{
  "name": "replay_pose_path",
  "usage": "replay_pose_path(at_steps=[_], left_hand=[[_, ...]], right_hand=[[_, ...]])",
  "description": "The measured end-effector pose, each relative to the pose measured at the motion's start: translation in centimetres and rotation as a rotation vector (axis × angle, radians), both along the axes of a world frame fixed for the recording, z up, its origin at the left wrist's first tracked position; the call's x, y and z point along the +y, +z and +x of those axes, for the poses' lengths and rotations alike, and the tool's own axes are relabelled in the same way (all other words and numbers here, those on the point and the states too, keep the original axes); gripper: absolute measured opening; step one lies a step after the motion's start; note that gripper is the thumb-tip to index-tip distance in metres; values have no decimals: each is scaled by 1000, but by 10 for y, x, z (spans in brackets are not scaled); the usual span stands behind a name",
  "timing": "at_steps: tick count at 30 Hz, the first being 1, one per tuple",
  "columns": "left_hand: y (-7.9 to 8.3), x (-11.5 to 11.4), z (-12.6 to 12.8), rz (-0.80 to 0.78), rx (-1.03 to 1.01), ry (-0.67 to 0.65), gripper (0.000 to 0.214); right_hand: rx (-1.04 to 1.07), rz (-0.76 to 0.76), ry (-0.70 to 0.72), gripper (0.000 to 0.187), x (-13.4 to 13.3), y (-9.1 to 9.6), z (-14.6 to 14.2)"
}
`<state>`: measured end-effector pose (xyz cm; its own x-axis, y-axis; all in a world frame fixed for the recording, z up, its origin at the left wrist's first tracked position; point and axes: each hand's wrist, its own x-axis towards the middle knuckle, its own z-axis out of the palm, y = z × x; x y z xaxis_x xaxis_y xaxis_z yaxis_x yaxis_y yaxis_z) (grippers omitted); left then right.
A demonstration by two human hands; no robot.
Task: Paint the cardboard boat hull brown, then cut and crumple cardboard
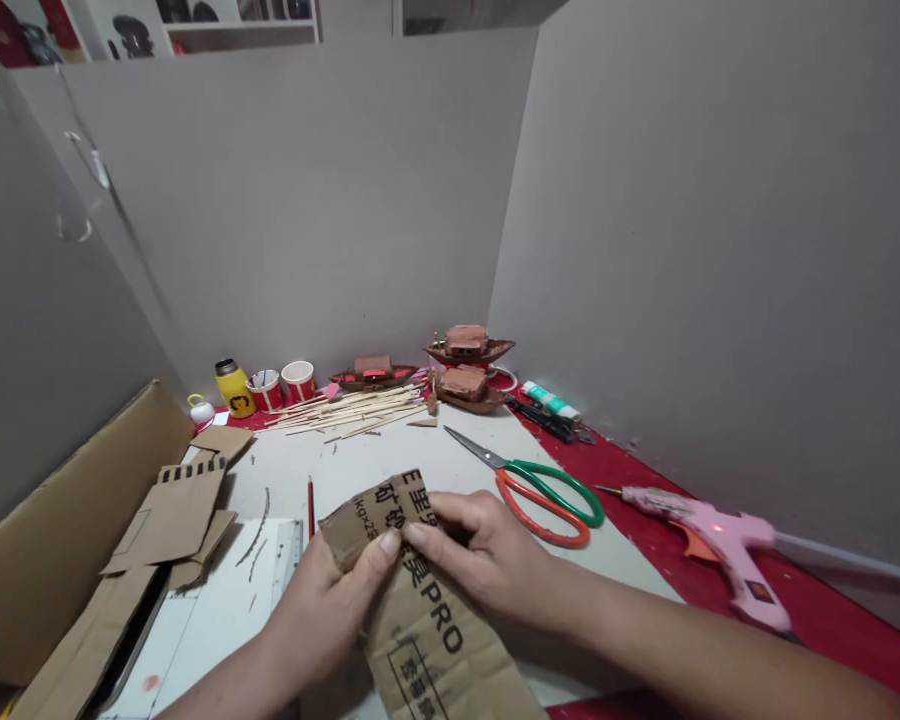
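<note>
A long piece of brown cardboard [435, 620] with black printed characters and "PRO" is held up in front of me, over the near part of the table. My left hand [337, 585] grips its left edge, thumb on the printed face. From the right, my right hand [480, 550] pinches the same piece, its thumb close to the left thumb. The fingers behind the cardboard are hidden. Scissors [525, 480] with one green and one orange handle lie just beyond the right hand. A red-and-black pencil [310, 505] lies beyond the left hand, near a ruler [286, 555].
A pink glue gun [720, 540] rests on the red cloth at right. Cut cardboard pieces [172, 510] and a cardboard box [67, 530] stand left. Behind are thin sticks [360, 408], model boats [469, 345], paper cups [298, 380] and a yellow bottle [235, 388].
</note>
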<state>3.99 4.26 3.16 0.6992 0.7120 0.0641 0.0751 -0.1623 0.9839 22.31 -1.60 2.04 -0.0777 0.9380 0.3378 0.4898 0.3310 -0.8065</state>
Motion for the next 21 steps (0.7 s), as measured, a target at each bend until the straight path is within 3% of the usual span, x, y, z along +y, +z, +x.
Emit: replay_pose_path(at_steps=[3, 6, 12, 16, 21], left_hand=[[8, -4, -4, -75, -16, -93, 41], [14, -8, -7, -118, -6, -125, 46], [19, -10, -10, 13, 50, -99, 38], [16, -10, -10, 134, 113, -136, 36], [0, -5, -9, 465, 186, -28, 30]], right_hand=[[254, -85, 120, 44, -5, 16, 2], [373, -131, 210, 42, -9, 23, 1], [497, -274, 312, 40, -10, 20, -3], [320, -158, 296, 39, -13, 21, -4], [-122, 4, 67, 31, -14, 15, -6]])
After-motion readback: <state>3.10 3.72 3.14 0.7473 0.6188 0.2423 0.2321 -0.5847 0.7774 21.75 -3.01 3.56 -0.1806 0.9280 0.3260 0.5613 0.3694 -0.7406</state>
